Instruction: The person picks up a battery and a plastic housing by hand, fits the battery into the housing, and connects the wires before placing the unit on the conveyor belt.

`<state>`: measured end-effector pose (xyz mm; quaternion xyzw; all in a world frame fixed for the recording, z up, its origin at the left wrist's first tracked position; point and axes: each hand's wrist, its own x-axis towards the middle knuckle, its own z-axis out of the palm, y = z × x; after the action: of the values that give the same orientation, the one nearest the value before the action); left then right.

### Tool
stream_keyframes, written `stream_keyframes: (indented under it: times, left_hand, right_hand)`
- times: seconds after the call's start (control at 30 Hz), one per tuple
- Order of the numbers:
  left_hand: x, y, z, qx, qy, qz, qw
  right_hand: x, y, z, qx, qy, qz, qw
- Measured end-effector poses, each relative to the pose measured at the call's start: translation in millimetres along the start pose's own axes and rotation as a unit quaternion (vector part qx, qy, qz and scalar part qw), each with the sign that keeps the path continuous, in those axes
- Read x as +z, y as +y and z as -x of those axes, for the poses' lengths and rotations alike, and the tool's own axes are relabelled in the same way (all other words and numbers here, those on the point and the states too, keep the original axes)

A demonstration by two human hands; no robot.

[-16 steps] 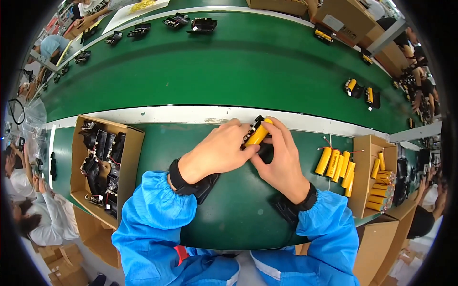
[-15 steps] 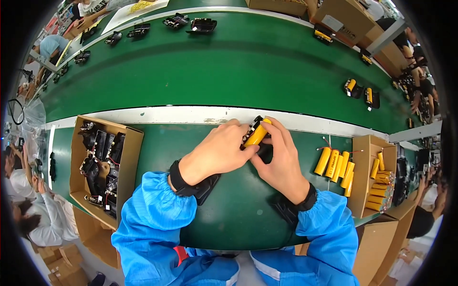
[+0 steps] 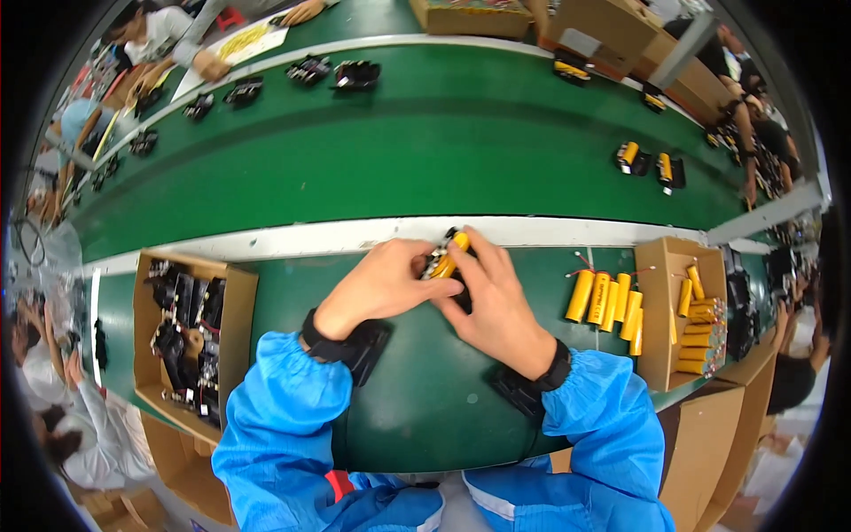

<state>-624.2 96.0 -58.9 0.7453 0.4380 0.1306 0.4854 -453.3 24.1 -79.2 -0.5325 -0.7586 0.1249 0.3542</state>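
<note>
Both hands meet just in front of the white rail, around a yellow cylindrical battery [image 3: 453,254] set against a black plastic housing [image 3: 433,263] with small electronic parts. My left hand [image 3: 383,277] closes on the housing from the left, its thumb reaching along the battery's near end. From the other side, fingers of my right hand [image 3: 493,293] press on the battery and the housing. Much of the housing is hidden by the fingers. Right of my hands, several yellow batteries [image 3: 601,300] with thin wires lie on the green table [image 3: 425,399].
At left stands a cardboard box [image 3: 239,310] of black housings; at right, another box [image 3: 654,341] holds yellow batteries. Beyond the white rail [image 3: 328,238], a green belt [image 3: 399,151] carries housings, some with batteries. Co-workers sit along the sides and far edge.
My view has shifted slightly, and my hands stay together on the battery and housing. The battery now sits more covered by my fingers. A co-worker's arms have come in at the far left.
</note>
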Motion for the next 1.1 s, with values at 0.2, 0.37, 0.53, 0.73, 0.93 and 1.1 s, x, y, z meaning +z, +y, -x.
stream_keyframes:
  times: [0.2, 0.37, 0.53, 0.73, 0.93, 1.1]
  left_hand:
    - [1.3, 11.4, -3.4, -0.046, 0.026, 0.021, 0.998]
    - [7.0, -0.2, -4.2, -0.054, 0.071, 0.021, 0.996]
    - [17.7, 7.7, -7.8, 0.03, 0.107, -0.139, 0.984]
    - [-12.7, 28.1, -63.3, -0.007, 0.034, -0.163, 0.986]
    - [-50.3, 4.3, -146.0, -0.011, 0.044, -0.143, 0.989]
    - [-118.1, -65.0, -203.2, 0.053, 0.405, -0.385, 0.828]
  right_hand:
    - [-9.7, -0.1, 2.6, 0.019, 0.026, -0.016, 0.999]
    - [-74.7, 13.8, 1.9, 0.038, 0.094, 0.08, 0.992]
    - [-113.2, 71.7, 42.3, 0.229, 0.043, 0.28, 0.931]
    - [-104.5, 65.7, 43.9, 0.197, 0.011, 0.192, 0.961]
    - [-98.4, 68.0, 45.8, 0.11, 0.146, -0.126, 0.975]
    - [-95.6, 46.6, 44.5, 0.142, 0.178, -0.398, 0.889]
